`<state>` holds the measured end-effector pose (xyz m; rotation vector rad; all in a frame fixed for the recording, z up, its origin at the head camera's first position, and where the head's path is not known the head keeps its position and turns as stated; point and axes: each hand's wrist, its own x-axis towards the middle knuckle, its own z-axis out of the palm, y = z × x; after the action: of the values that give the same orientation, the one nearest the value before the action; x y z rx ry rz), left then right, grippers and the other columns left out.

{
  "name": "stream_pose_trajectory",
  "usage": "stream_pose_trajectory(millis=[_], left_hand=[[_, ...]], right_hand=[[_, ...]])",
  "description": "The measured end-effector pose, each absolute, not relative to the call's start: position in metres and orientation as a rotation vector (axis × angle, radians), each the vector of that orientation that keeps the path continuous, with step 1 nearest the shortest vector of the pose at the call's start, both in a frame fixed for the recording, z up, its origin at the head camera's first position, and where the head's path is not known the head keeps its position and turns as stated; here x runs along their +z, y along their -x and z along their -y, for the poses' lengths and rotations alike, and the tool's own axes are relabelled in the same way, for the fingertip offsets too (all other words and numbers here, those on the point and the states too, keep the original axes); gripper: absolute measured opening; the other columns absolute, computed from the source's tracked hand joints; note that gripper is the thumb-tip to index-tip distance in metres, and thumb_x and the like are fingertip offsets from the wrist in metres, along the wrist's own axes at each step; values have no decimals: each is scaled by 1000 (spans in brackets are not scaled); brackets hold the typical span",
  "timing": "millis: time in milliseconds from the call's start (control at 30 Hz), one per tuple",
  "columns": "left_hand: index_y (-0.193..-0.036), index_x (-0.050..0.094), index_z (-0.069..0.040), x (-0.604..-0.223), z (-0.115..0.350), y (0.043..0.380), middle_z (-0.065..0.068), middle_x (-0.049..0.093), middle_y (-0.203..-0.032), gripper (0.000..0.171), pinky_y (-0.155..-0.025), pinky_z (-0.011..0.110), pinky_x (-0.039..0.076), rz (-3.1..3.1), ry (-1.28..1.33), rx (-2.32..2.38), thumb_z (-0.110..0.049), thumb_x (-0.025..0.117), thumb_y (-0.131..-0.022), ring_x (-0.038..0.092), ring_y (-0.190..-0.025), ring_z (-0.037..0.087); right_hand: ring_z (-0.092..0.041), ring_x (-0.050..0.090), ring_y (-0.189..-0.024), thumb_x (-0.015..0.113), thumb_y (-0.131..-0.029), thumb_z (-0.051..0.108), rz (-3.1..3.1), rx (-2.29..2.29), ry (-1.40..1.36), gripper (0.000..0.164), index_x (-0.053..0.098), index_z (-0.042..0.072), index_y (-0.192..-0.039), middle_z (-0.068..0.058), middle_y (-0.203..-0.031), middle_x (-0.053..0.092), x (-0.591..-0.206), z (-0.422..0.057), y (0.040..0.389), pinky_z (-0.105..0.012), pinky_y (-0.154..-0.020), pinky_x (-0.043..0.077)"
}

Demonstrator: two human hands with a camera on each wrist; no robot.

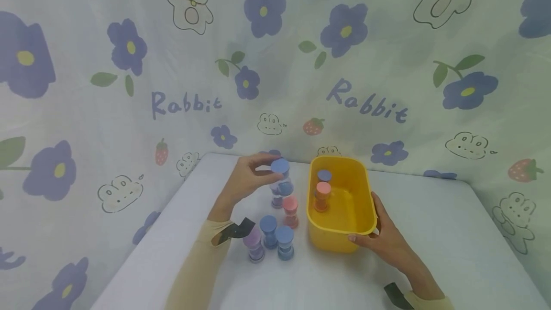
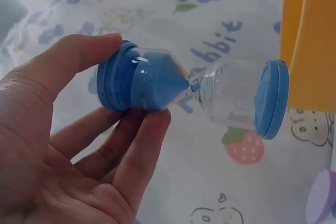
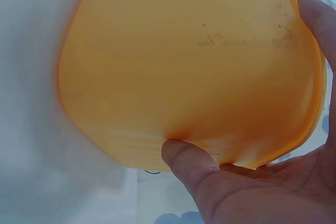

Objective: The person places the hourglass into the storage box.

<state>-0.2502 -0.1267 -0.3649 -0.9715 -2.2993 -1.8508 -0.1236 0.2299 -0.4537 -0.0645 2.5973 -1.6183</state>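
My left hand (image 1: 243, 180) pinches a blue hourglass (image 2: 157, 85) by one end cap, thumb on one side and fingers on the other. In the left wrist view it shows blue sand mostly in the half near the hand. The head view has it lifted just left of a yellow bin (image 1: 333, 242). My right hand (image 1: 396, 248) grips that bin at its near right corner, thumb over the rim and fingers along the outer wall. Inside the bin, toward its left wall, stand a red hourglass (image 1: 322, 199) and one with a blue cap (image 1: 325, 176), partly hidden.
Left of the bin stand a pink hourglass (image 1: 291, 213), two blue hourglasses (image 1: 269, 233) and a purple hourglass (image 1: 255, 247). Another hourglass (image 1: 277, 202) is partly hidden behind the held one. A patterned cloth (image 1: 275, 61) hangs behind the white table (image 1: 430, 209).
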Motion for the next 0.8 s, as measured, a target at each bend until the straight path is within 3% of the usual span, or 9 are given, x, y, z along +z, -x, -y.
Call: stream_pose_trajectory(millis=[367,800], left_hand=[[-125,72,-3,-353,108,249,14,72,-127,43,-95,33,62,2359,996,-1847,-8,84,-84,73,-113,28],[-125,72,-2,-352,79,249,14,74,-124,45,-95,34,62,2372,1106,-1880,-7,85,-82,71,-115,26]], right_hand=[[-44,35,-150,84,-86,41,-2609,-1612,79,123,-9,29,-166,-15,-175,8,-454,-231,123,-59,-113,46],[-44,34,-150,84,-86,41,-2613,-1599,82,124,-10,28,-166,-16,-175,8,-455,-232,123,-59,-113,46]])
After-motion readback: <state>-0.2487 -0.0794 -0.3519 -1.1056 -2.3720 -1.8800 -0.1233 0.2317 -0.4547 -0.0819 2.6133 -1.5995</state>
